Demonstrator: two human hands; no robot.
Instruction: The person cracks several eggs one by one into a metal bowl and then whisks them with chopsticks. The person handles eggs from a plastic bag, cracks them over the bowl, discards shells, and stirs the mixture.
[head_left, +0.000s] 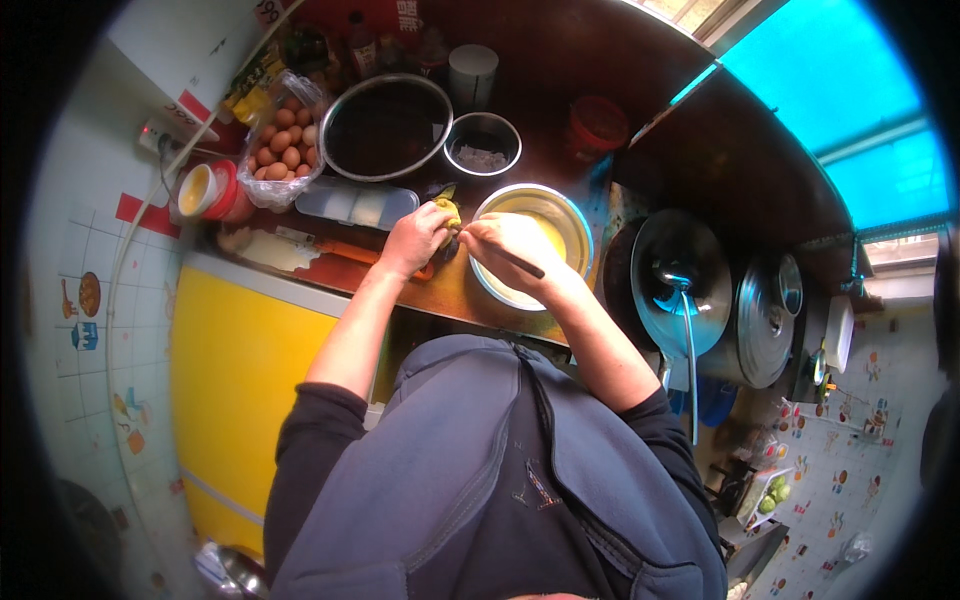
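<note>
My left hand pinches a small crumpled yellow item above the counter; I cannot tell what it is. Dark crumpled material shows just behind it. My right hand grips a slim dark handle, whose far end points at the yellow item and is hidden by the fingers. Beneath the right hand stands a metal basin holding pale yellow liquid. An orange-handled tool lies left of my left hand, partly covered by the wrist.
A lidded plastic box, a bag of eggs, a large bowl of dark liquid and a small metal bowl stand behind. At right are a wok with a ladle and a lidded pot. A yellow-fronted appliance is at left.
</note>
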